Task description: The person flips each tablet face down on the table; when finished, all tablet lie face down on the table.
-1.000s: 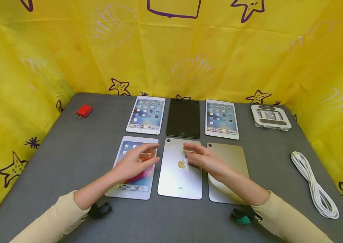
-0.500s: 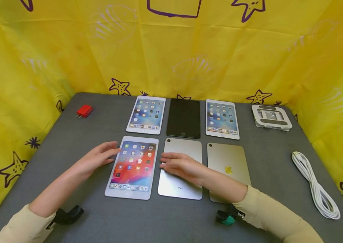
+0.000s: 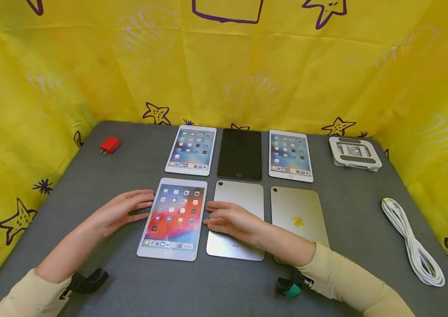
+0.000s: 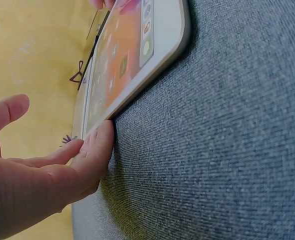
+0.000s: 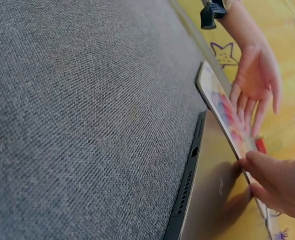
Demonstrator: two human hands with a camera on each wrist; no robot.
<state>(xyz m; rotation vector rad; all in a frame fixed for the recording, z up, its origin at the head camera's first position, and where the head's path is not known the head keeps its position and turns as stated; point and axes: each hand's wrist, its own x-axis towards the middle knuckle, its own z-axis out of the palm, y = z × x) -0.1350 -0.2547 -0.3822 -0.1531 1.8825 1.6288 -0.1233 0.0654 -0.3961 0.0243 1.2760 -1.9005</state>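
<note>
A white-framed tablet [image 3: 176, 215] with a lit red and blue home screen lies face up at the front left of the table. My left hand [image 3: 118, 211] is at its left edge, and in the left wrist view the fingertips [image 4: 105, 131] touch that edge, thumb apart. From the other side, my right hand [image 3: 235, 222] reaches across a silver tablet [image 3: 243, 191] lying back up, its fingertips right at the white tablet's right edge. The fingers of both hands are extended. Right of these, a gold-toned tablet [image 3: 297, 207] lies back up, partly under the right forearm.
Behind, a second row holds a white tablet [image 3: 191, 149], a black tablet [image 3: 240, 154] with a dark screen and another white tablet [image 3: 290, 154]. A red charger [image 3: 110, 145] sits far left. A folded stand [image 3: 354, 154] and a coiled white cable [image 3: 410, 242] lie right.
My left hand has moved left off the white tablet's screen to its left edge. My right hand has moved left across the silver tablet to the white tablet's right edge.
</note>
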